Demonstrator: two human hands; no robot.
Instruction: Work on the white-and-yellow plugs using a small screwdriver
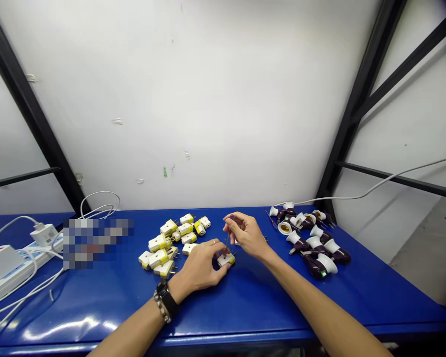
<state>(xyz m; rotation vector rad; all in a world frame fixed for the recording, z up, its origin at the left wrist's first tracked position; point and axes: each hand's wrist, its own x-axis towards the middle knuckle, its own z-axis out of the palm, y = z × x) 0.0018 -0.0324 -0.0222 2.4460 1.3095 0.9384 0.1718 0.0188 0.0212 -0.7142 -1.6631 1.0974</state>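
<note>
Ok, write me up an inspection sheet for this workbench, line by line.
Surface: blue tabletop, glossy, with light reflections at the front left.
Job's things: one white-and-yellow plug under the screwdriver; a loose cluster of similar plugs to the left.
Clutter: dark lamp holders with white collars grouped on the right; a power strip on the far left; part of the left side is pixelated, contents unreadable.
Hands: left hand steadies the plug; right hand grips the screwdriver, tip at the plug.
Cables: white cables looped on the left; one grey cable running off to the right.
Surroundings: marked white wall, black metal frame.
Spills: nothing seen.
</note>
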